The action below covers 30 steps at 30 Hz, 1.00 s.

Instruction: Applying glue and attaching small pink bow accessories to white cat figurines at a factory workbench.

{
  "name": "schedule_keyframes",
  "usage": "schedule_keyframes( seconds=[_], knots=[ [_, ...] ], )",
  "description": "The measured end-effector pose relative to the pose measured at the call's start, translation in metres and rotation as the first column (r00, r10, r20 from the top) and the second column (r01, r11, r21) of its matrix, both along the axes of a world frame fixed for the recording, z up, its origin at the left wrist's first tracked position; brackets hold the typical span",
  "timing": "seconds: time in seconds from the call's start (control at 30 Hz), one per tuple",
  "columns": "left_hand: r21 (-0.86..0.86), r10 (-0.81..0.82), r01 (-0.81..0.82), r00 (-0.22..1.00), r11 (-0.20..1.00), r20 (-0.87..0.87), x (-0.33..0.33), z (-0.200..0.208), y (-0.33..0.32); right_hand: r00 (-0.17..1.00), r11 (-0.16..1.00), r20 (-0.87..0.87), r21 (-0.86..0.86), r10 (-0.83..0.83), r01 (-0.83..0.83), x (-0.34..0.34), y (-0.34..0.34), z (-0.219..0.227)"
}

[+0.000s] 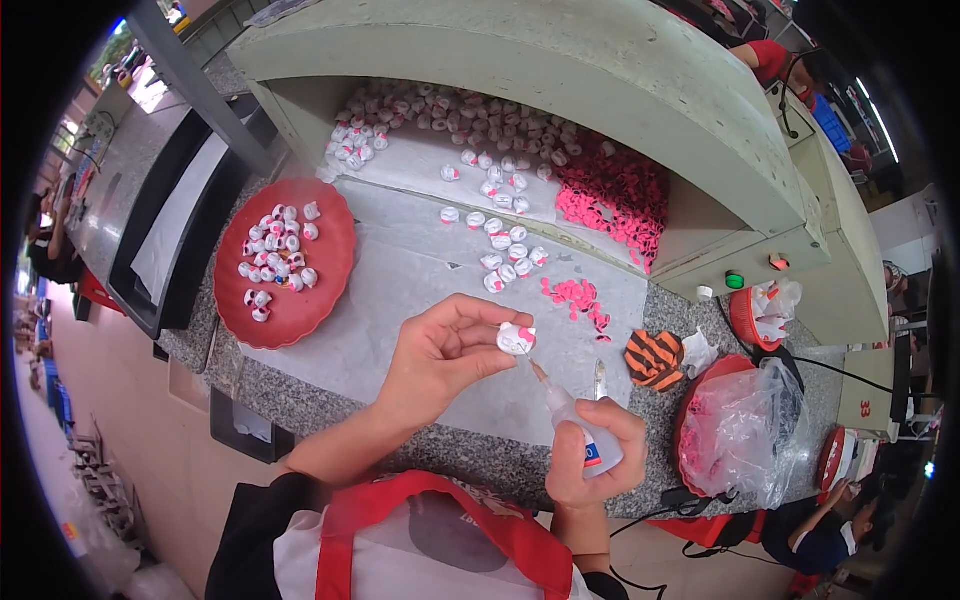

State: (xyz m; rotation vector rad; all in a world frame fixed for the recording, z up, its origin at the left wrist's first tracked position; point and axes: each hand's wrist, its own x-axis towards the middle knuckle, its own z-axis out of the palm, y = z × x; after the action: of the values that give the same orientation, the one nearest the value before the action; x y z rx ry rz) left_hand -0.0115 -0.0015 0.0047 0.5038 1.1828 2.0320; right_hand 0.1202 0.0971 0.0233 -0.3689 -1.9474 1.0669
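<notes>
Pinched between the thumb and fingers of my left hand [435,350] is a small white cat-head piece [515,341] with a pink mark on it. My right hand [603,450] grips a squeeze glue bottle [563,403], pale and translucent with a narrow tip. That tip points up and left, close below the cat-head piece; whether it touches I cannot tell. Beyond my hands, several similar white pieces [507,254] lie on the paper sheet [390,260], beside a loose cluster of small pink pieces [576,294]. Between these and the bottle lies a slim metal tool [600,382].
A red scalloped plate [334,290] at the left holds several white heads. Under the curved pale green housing [520,50] lie heaps of white heads and pink pieces [612,205]. At the right are an orange-and-black striped cloth [654,360], a plastic bag [770,425] and a red basket [742,318].
</notes>
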Motion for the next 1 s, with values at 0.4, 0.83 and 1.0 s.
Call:
schedule_keyframes(
  seconds=[0.4,0.83,1.0],
  knots=[
    [-0.014,0.033,-0.034,0.998,0.999,-0.057,0.002,-0.002,0.002,0.997,0.981,-0.022,0.18,0.077,-0.071,-0.001,0.01,0.003],
    [-0.129,-0.021,0.014,0.998,0.992,-0.052,0.002,-0.03,0.012,0.738,0.922,0.608,-0.026,-0.293,0.387,-0.059,0.098,-0.119],
    [-0.177,0.035,-0.044,0.998,0.983,-0.055,-0.003,-0.037,0.007,0.471,0.899,0.766,0.379,-0.438,0.22,-0.067,0.097,-0.103]
  ],
)
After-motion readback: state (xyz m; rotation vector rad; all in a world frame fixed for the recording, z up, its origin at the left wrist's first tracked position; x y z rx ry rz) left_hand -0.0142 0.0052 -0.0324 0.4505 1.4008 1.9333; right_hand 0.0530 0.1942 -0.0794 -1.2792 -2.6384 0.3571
